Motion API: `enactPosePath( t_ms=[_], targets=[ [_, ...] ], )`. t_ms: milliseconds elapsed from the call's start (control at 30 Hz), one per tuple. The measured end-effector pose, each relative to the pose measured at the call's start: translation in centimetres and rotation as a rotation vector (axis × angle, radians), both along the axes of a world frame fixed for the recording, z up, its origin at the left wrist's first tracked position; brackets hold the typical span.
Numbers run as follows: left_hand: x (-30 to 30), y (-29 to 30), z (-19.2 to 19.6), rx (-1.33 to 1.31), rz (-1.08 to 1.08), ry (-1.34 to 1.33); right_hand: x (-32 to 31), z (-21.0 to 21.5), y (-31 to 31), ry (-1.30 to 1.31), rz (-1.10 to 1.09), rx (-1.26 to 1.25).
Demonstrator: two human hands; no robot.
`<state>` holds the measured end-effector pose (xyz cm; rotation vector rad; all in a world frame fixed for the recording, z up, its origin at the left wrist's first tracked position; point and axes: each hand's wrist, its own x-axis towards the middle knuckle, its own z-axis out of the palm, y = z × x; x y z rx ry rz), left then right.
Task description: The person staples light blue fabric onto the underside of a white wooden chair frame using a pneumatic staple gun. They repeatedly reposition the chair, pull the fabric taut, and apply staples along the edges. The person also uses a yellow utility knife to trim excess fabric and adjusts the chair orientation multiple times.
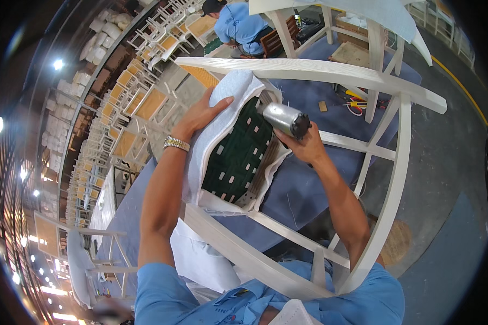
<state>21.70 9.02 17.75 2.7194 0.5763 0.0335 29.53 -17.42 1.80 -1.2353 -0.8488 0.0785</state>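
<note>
Fingers of the left hand [203, 115] lie over the pale blue cloth [236, 84] on the side of a chair seat [244, 142], thumb stretched out toward its edge; whether the other fingers curl round behind, I cannot tell; the right hand [307, 145] is clenched round a silver tool [282, 117], whose nose points left of those fingers, at or close to the inner edge of the seat; the seat stands tipped between the two sets of fingers, its underside showing green webbing [228, 168] with pale squares; a light wooden chair frame [402, 141] reaches around the hands, one long rail passing just beyond the fingers; a metal-banded watch [177, 143] sits below the left fingers, on the wrist; a blue-covered table [303, 189] spreads beneath the right fingers; on it, beyond them, lie a small wooden block [323, 106] and, farther right, tools with red and yellow handles [355, 110]; well beyond the left fingers, a person in a blue shirt [243, 27] bends forward; left of those fingers, far off, stand rows of pale chairs [119, 108].
</note>
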Motion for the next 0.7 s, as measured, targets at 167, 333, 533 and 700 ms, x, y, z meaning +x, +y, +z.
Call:
enactPosePath(
  t_ms=[167,333,533,700],
  targets=[
    [-0.5,-1.1,-0.7,0.133,0.014,-0.042,0.6,1.8,2.7,-0.027,-0.084,-0.015],
    [-1.1,-2.0,-1.3,0.282,0.064,-0.032,0.2,0.7,4.8,0.099,0.033,0.071],
    [-1.4,-2.2,-2.1,0.409,0.12,0.034,-1.3,0.3,6.3,0.12,0.118,0.097],
    [-1.4,-2.5,-2.2,0.387,0.143,0.029,-1.2,0.1,6.1,0.062,0.068,-0.016]
  ],
)
